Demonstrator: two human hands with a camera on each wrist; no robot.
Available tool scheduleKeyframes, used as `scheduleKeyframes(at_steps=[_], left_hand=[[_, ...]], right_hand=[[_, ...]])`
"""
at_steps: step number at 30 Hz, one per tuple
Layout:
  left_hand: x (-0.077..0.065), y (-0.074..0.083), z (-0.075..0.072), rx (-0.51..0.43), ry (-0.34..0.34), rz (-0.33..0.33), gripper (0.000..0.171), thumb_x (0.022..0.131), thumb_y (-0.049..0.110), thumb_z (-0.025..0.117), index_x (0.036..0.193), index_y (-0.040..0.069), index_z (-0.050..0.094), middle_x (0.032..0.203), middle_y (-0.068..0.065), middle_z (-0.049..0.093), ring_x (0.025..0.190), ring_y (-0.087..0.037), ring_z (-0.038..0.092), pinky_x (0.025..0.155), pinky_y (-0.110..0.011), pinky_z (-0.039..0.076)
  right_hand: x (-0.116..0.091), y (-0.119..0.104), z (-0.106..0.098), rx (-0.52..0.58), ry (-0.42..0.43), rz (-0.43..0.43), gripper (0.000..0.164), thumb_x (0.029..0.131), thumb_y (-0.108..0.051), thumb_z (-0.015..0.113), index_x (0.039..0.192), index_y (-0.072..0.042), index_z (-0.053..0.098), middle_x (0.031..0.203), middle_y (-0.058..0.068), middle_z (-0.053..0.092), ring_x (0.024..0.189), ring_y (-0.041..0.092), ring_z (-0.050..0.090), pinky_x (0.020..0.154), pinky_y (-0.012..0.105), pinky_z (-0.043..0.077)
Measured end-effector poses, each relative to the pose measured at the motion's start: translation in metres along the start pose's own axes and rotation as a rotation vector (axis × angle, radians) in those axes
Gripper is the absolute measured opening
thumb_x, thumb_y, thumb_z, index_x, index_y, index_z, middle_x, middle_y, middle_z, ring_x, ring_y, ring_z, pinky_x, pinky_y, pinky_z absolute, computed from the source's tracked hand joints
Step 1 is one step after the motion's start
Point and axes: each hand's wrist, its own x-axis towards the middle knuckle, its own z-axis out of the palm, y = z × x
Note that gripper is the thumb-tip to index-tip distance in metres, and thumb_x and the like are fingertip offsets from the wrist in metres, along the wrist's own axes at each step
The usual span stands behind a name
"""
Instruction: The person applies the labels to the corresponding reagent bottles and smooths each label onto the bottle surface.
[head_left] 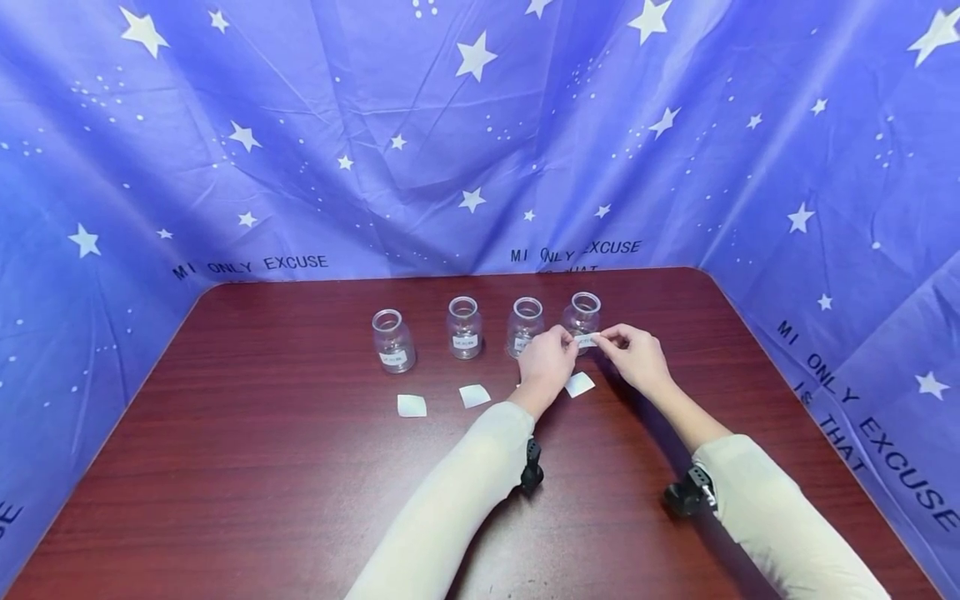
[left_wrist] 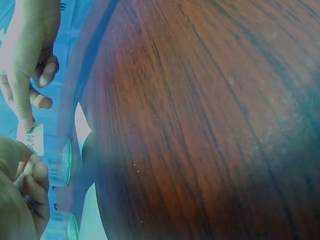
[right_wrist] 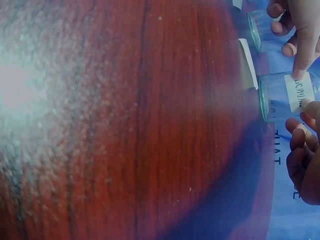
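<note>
At the right end of a row of glass jars, a small white label [head_left: 587, 341] with dark handwriting lies across the front of the rightmost jar [head_left: 582, 314]. My left hand [head_left: 547, 362] pinches the label's left end between thumb and fingertips. Its right end is pinched by my right hand [head_left: 637, 357]. Against the jar's side, the label [right_wrist: 299, 94] shows its written face in the right wrist view. My left hand partly covers the neighbouring jar [head_left: 525, 315], which also carries a label.
Further left stand two labelled jars, one in the middle [head_left: 465, 321] and one at the far left [head_left: 389, 333]. White paper squares lie in front of the row: a left one [head_left: 412, 406], a middle one [head_left: 474, 396] and a right one [head_left: 580, 384]. A star-patterned blue cloth [head_left: 420, 192] surrounds the table [head_left: 247, 467].
</note>
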Motion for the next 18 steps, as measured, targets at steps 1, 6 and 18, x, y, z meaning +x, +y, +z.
scheduleKeyframes(at_steps=[1, 6, 18], left_hand=[[-0.0002, -0.0001, 0.0001, -0.003, 0.0, -0.001, 0.013, 0.09, 0.035, 0.058, 0.09, 0.024, 0.065, 0.081, 0.009, 0.07, 0.072, -0.013, 0.066, 0.059, -0.028, 0.047], [-0.0007, -0.0008, -0.0005, -0.018, 0.001, -0.002, 0.014, 0.091, 0.036, 0.057, 0.09, 0.023, 0.064, 0.079, 0.008, 0.07, 0.071, -0.014, 0.065, 0.059, -0.029, 0.046], [-0.0003, -0.0017, 0.0034, -0.009, 0.005, -0.037, 0.02, 0.093, 0.038, 0.053, 0.094, 0.021, 0.063, 0.081, 0.002, 0.071, 0.075, -0.018, 0.068, 0.062, -0.033, 0.05]], right_hand=[[-0.0001, -0.0001, 0.0001, -0.001, 0.0, -0.004, 0.021, 0.086, -0.027, 0.067, 0.089, -0.006, 0.07, 0.064, 0.005, 0.063, 0.05, 0.004, 0.047, 0.053, 0.022, 0.038], [-0.0001, 0.0009, 0.0014, 0.004, -0.008, -0.003, 0.022, 0.086, -0.027, 0.067, 0.088, -0.005, 0.07, 0.064, 0.006, 0.064, 0.048, 0.0, 0.046, 0.053, 0.023, 0.039], [0.0007, -0.0006, -0.0008, 0.095, -0.061, 0.06, 0.024, 0.087, -0.029, 0.066, 0.09, -0.006, 0.068, 0.062, 0.013, 0.062, 0.036, 0.004, 0.047, 0.038, 0.024, 0.042]])
